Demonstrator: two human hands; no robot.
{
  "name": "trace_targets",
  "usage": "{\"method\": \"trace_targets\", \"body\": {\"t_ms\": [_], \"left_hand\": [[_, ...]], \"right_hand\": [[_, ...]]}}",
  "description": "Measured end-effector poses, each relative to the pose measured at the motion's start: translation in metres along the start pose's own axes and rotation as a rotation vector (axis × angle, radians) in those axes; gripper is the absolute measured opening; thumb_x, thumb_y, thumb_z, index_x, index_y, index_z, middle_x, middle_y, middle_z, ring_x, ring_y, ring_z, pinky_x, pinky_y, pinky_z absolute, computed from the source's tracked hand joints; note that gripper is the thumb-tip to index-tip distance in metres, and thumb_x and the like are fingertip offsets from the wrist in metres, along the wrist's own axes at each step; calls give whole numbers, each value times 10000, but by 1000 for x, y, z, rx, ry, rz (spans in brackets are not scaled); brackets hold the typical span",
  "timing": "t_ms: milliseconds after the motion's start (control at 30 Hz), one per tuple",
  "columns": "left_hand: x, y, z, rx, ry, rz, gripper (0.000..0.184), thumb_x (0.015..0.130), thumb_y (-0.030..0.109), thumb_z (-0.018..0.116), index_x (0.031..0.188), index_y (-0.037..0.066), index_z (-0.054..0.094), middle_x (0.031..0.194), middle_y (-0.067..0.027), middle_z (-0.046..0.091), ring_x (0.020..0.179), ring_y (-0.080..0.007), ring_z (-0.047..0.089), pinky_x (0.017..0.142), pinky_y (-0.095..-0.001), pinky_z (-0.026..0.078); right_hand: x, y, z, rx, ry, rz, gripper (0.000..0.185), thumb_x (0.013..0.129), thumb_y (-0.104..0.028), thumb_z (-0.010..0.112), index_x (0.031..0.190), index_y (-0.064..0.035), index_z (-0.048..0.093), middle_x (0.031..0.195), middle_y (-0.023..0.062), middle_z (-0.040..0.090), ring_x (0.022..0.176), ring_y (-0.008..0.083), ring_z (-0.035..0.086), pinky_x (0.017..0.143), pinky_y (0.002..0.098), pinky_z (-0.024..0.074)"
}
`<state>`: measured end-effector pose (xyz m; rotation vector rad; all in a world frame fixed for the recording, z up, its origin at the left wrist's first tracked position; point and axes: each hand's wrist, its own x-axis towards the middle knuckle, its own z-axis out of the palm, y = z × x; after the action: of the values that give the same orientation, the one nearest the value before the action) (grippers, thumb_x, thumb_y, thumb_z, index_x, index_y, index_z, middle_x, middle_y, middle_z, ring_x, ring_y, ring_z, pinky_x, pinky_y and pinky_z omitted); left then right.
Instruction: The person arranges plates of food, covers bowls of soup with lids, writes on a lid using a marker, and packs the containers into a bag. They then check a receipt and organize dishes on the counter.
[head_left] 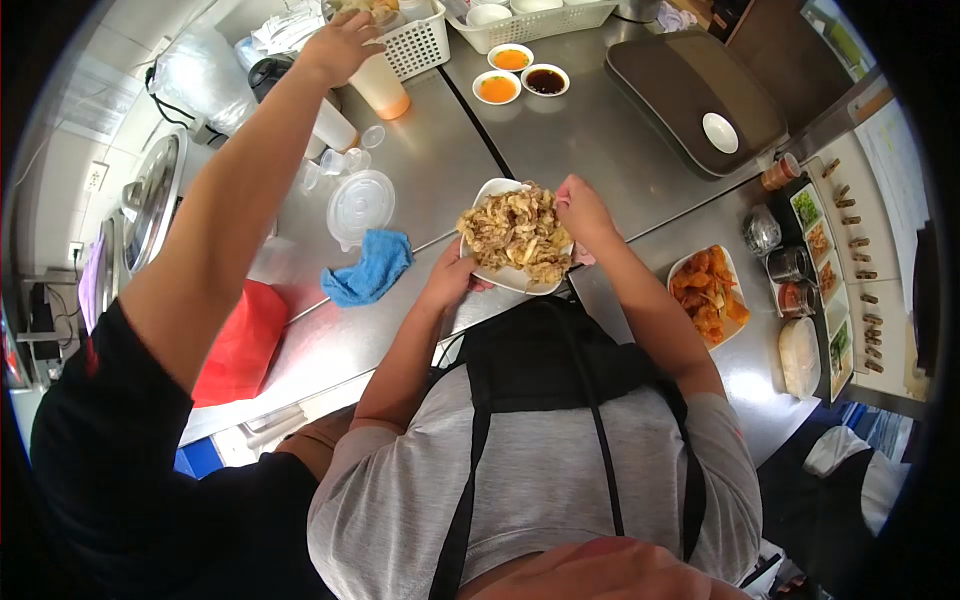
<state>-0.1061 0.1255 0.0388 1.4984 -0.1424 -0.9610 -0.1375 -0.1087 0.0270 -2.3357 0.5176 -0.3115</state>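
In front of my apron a white plate (487, 272) bears a heap of pale-brown fried food (515, 232), perhaps battered mushrooms. My left hand (457, 274) grips the plate's left rim, with fingers under its edge. At the plate's upper right, my right hand (584, 207) is closed, its fingertips pinched against the edge of the heap; what they hold, if anything, is hidden. To the right stands a second white plate (742, 283) of orange-coated pieces (706, 292). A blue cloth (368, 268) lies left of my left hand.
From the left, a co-worker's arm (235, 190) reaches over a squeeze bottle (380, 88) toward a white basket (418, 45). Sauce bowls (497, 88) sit beyond my plate. A brown tray (660, 75) holds a small dish (720, 132). Garnish containers (822, 255) line the right side.
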Motion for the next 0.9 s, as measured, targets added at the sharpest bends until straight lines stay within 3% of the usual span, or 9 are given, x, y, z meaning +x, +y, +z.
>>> {"method": "trace_targets", "body": {"t_ms": [167,267,367,467,633,667,767,800,900], "left_hand": [[3,-6,14,-55,-1,-20,476,738,67,414,1205,67,324,928,-114,566,624,-181,589,546,-243,482],[7,-7,24,-69,-3,-25,476,743,61,414,1208,66,318,935,-112,564,625,-184,589,541,-248,484],[12,-5,29,-55,-16,-22,472,746,47,403,1209,67,312,920,-119,567,621,-186,589,536,-255,490],[17,-1,31,-46,-33,-36,468,755,43,399,1212,65,302,904,-130,568,622,-190,590,537,-260,492],[24,-7,43,-180,27,-87,464,788,46,385,1229,65,245,889,-147,569,623,-202,596,543,-270,499],[23,-9,47,-185,-28,-76,432,846,120,397,1234,73,212,918,-159,561,693,-211,598,596,-286,503],[16,-12,52,-309,-274,-83,453,874,243,415,1235,84,193,941,-151,551,780,-215,585,653,-309,495],[13,-7,48,-198,-380,-146,471,873,355,400,1223,81,246,953,-130,545,829,-207,569,686,-323,483],[31,-9,25,-42,-356,-193,428,881,362,373,1198,78,324,939,-109,549,803,-195,570,666,-308,481]], "right_hand": [[2,23,-18,262,-123,103,166,690,-115,591,829,-26,577,783,117,607,719,209,586,653,297,460],[3,32,-44,276,-81,258,180,689,-98,589,846,-8,586,794,103,615,719,182,586,649,290,459],[0,32,-66,253,-52,160,160,697,-96,598,822,3,593,763,90,613,690,146,569,643,258,456],[-1,38,-49,292,-175,143,201,698,-100,593,856,23,578,798,102,616,714,149,573,655,257,451],[-9,64,-35,566,111,241,213,712,-120,582,873,21,572,791,106,605,714,145,560,658,255,443],[-10,73,-36,620,168,275,214,716,-124,577,873,20,572,789,105,603,714,145,559,657,256,442],[-20,69,-58,575,278,458,216,715,-129,563,868,23,572,783,104,597,712,148,558,653,252,441],[-23,76,-61,531,276,438,217,712,-127,562,867,24,572,781,102,597,711,148,557,652,251,441],[-29,94,-66,447,271,382,217,702,-120,562,862,26,572,773,100,595,706,148,556,647,250,441]]}}
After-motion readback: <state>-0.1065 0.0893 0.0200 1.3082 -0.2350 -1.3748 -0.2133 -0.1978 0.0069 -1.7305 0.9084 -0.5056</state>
